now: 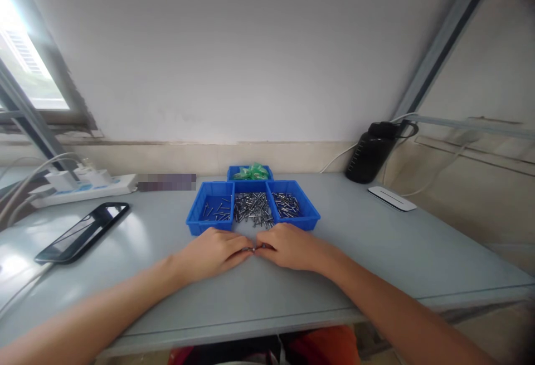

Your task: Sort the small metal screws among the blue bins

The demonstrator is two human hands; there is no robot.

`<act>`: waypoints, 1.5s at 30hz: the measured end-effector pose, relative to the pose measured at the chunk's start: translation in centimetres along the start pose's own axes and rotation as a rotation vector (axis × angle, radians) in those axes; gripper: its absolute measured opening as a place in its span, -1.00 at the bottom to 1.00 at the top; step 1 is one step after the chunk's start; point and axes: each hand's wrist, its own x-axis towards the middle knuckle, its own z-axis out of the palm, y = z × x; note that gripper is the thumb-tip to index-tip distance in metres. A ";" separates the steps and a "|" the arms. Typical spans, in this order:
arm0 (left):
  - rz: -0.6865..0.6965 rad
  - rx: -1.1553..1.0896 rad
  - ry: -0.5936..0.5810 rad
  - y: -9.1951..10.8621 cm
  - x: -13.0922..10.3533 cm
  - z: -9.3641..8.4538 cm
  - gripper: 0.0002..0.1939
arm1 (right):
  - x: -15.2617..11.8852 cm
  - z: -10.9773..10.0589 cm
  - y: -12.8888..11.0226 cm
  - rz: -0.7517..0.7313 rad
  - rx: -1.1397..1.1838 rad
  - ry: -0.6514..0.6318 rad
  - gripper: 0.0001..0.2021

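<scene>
My left hand [217, 252] and my right hand [288, 247] meet fingertip to fingertip above the table, just in front of the blue bins. Both are closed in a pinch around small metal pieces [253, 249], too small to make out. Behind my left hand, the left blue bin [195, 209] holds a few loose screws [217, 209]. The middle bin has a heap of screws [253, 207], some at its front edge. More screws [286, 204] lie in the right blue bin [307, 209]. Green plastic packets [253, 172] fill the rear blue bin [230, 173].
On the left of the table [167, 315] are a phone [83, 232] and a white power strip [125, 182] with plugs and cables. A black bottle [368, 156] and a flat white device [392, 199] are at the right rear. A wall stands behind.
</scene>
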 end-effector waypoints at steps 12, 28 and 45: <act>-0.044 0.105 0.017 -0.5 -0.1 0.4 -0.77 | -0.1 -0.3 0.0 -0.012 0.010 0.117 -0.80; -0.075 0.112 -0.051 -0.2 0.1 0.5 -0.78 | -0.3 -0.6 -0.6 -0.129 0.024 0.202 -0.80; -0.049 0.125 0.039 -0.2 0.0 -0.1 -0.78 | -0.2 -0.4 -0.2 -0.021 -0.018 0.049 -0.77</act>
